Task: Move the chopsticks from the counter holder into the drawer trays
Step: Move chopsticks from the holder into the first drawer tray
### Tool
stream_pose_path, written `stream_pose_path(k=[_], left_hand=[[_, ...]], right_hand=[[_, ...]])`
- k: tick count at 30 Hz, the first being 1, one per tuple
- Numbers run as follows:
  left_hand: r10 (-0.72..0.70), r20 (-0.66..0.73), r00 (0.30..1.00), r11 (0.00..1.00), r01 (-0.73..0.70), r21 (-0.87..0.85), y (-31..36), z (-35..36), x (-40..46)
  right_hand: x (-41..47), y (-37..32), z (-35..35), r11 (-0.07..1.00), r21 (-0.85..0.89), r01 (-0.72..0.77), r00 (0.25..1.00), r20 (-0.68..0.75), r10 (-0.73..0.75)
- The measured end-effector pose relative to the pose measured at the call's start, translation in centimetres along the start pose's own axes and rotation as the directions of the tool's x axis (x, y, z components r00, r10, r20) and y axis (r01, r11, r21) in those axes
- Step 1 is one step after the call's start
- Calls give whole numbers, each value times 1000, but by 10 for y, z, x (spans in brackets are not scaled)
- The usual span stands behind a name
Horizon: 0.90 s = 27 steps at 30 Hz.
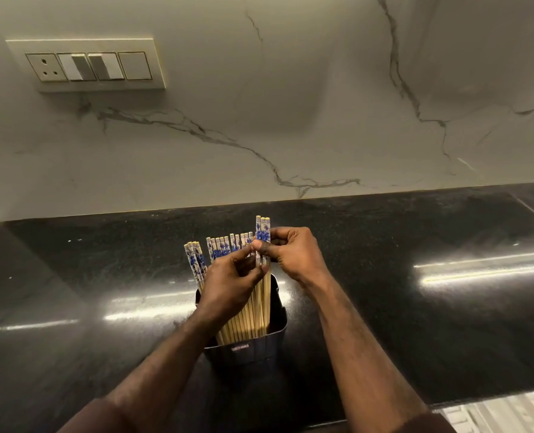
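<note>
A dark square holder [259,348] stands on the black counter [415,323], near its front edge. Several bamboo chopsticks [220,246] with blue-and-white patterned tops stand upright in it. Three chopsticks [262,228] at the right side stick up higher than the others. My right hand [294,253] pinches these raised chopsticks just below their patterned tops. My left hand [228,285] is in front of the bunch, its fingertips touching the shafts of the raised ones. Three more chopsticks [194,260] lean apart at the left of the holder.
A marble backsplash [290,120] rises behind the counter, with a switch and socket plate [87,65] at upper left. A pale ribbed surface [497,414] shows below the counter's front edge at the lower right corner.
</note>
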<state>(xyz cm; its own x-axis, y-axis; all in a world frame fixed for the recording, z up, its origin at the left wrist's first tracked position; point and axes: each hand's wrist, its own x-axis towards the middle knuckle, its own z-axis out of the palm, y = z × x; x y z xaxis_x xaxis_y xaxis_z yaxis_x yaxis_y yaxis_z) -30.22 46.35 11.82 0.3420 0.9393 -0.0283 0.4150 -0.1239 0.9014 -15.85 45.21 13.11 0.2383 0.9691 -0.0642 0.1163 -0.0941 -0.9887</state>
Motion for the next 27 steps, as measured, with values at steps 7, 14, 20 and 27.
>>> stream_pose_path(k=[7,14,20,27], left_hand=[[-61,191,980,949,116,-293,8,1,3],[-19,235,972,881,127,-455,14,-10,8],[-57,126,990,751,126,-649,33,-26,12],[-73,73,995,717,103,-689,49,-33,8]], right_hand=[[2,-17,-7,996,80,30,999,41,-34],[-5,-21,-9,967,253,29,999,25,-37],[-26,2,-8,901,376,-218,971,174,163],[-59,4,-17,860,370,-353,896,398,197]])
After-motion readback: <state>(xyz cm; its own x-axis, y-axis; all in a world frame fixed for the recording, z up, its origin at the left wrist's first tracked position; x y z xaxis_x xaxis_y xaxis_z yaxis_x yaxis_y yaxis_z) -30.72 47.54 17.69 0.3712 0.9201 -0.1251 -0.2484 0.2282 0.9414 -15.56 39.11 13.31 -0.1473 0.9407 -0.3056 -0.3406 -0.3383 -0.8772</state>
